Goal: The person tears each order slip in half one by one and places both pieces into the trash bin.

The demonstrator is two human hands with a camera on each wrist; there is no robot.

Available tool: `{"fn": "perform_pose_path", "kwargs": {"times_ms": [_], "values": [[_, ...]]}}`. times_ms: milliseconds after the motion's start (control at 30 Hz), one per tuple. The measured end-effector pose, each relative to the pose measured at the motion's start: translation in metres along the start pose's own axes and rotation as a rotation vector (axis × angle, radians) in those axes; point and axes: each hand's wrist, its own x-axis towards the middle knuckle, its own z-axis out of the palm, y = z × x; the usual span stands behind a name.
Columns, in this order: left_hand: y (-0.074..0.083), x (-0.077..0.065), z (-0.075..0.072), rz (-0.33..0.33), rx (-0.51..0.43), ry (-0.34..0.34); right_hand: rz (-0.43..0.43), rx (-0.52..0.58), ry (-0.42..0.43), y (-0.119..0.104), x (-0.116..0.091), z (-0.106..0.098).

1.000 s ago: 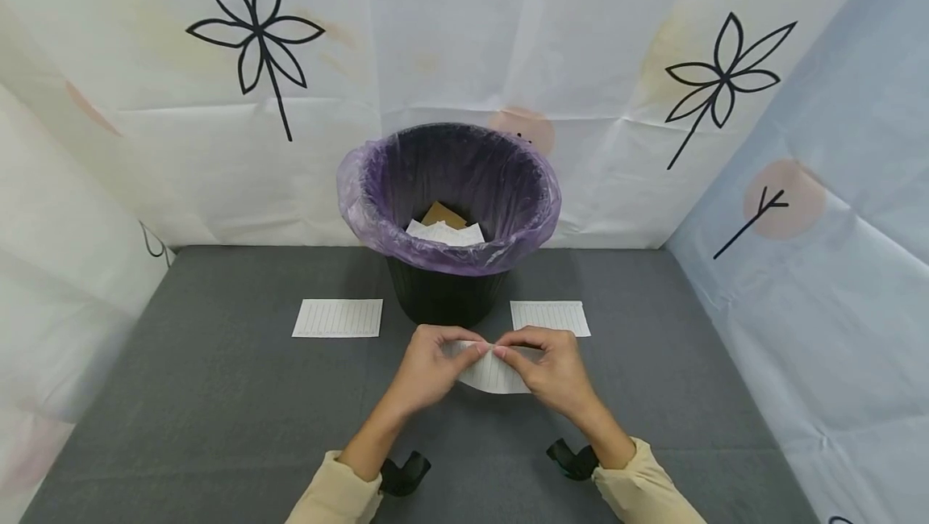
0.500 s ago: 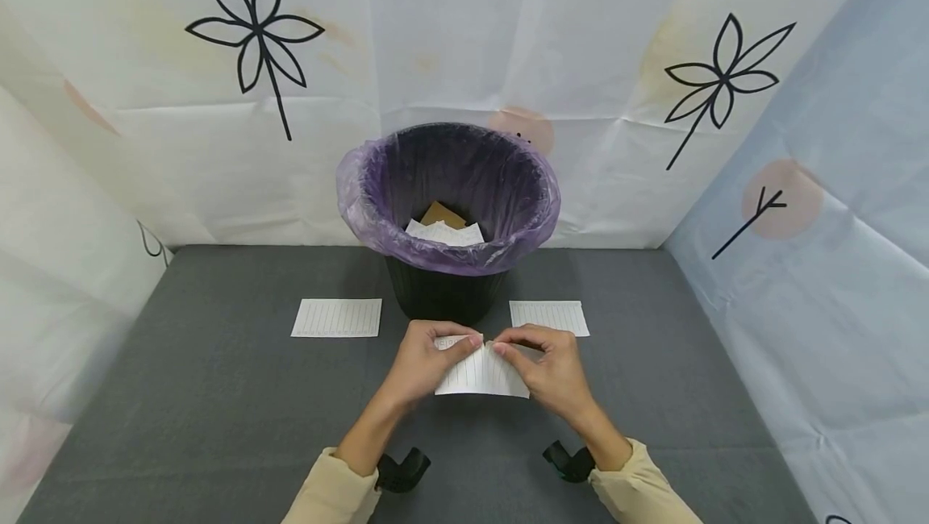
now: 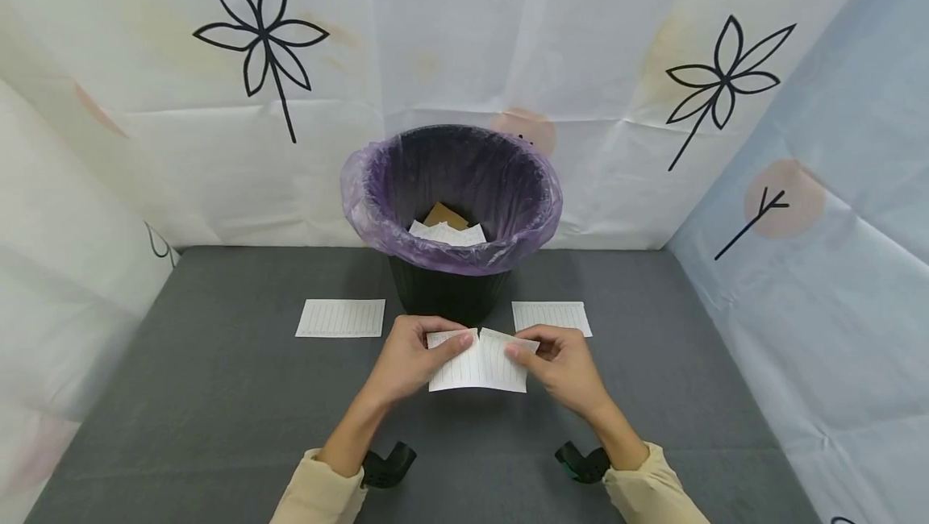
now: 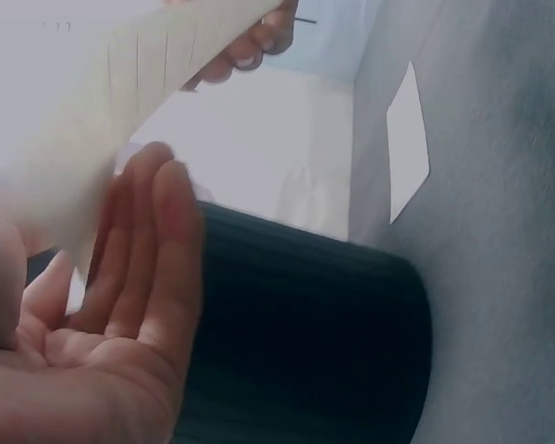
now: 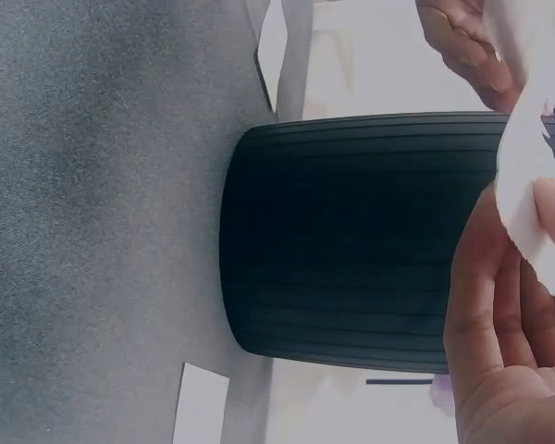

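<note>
A lined slip of paper [image 3: 479, 367] is held up between both hands, with a short tear running down from its top edge near the middle. The left hand [image 3: 410, 356] pinches its left part between thumb and fingers. Its right part is pinched by the right hand [image 3: 562, 364]. In the left wrist view the paper [image 4: 139, 83] slants over the left hand's fingers [image 4: 171, 250]. In the right wrist view, the right thumb presses the paper [image 5: 523, 176] against the fingers. Just beyond the hands stands a black bin [image 3: 443, 290].
A purple bag [image 3: 356, 193] lines the bin and folds over its rim. White paper [image 3: 450, 234] and a brown piece [image 3: 444, 215] lie inside. Lined slips lie on the grey table [image 3: 218, 395], one at left [image 3: 340, 318] and one at right [image 3: 551, 316]. Patterned cloth [image 3: 450, 24] hangs behind.
The hands have drawn apart from meeting at the paper's top edge, the left moving left and slightly up. The paper has opened flatter, and a tear now shows at its top middle.
</note>
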Motion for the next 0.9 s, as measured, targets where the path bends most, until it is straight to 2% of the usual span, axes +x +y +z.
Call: {"fn": "perform_pose_path", "kwargs": {"times_ms": [167, 333, 533, 900], "values": [[0.000, -0.002, -0.006, 0.000, 0.041, -0.045, -0.005, -0.018, 0.009, 0.000, 0.001, -0.001], [0.000, -0.003, -0.009, 0.005, 0.075, -0.038, -0.045, -0.050, 0.020, 0.002, 0.002, 0.000], [-0.002, -0.003, -0.010, -0.004, 0.084, 0.022, -0.099, -0.084, 0.102, 0.003, 0.002, 0.001], [0.001, -0.004, -0.016, -0.003, 0.054, 0.157, -0.141, -0.064, 0.210, -0.003, 0.003, -0.001]]}}
